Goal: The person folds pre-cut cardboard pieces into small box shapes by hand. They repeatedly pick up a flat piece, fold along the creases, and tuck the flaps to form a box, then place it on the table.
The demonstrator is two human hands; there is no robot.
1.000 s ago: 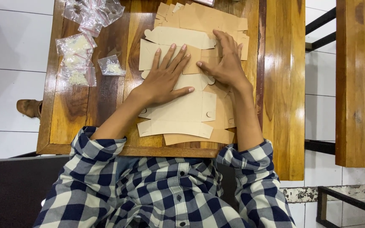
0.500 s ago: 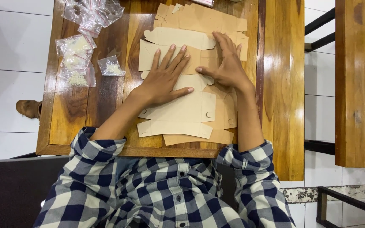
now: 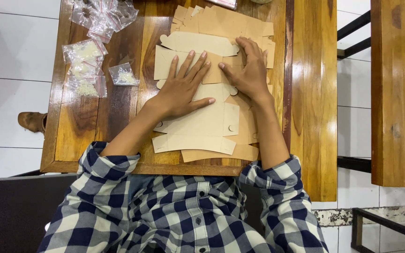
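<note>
A flat, die-cut tan cardboard box blank (image 3: 202, 124) lies on the wooden table (image 3: 118, 107) in front of me, on top of a stack of similar blanks (image 3: 226, 23). My left hand (image 3: 183, 86) rests palm down on it, fingers spread. My right hand (image 3: 249, 70) presses flat on the blank's right side, fingers pointing up and left, thumb near my left fingertips. Neither hand grips anything.
Several small clear plastic bags with white contents (image 3: 87, 70) lie at the table's left, more bags (image 3: 104, 14) at the upper left. A second wooden surface (image 3: 399, 93) stands to the right across a gap. White floor tiles and a sandal (image 3: 31, 121) show on the left.
Both hands have stayed flat on the cardboard; only slight shifts of the fingers show.
</note>
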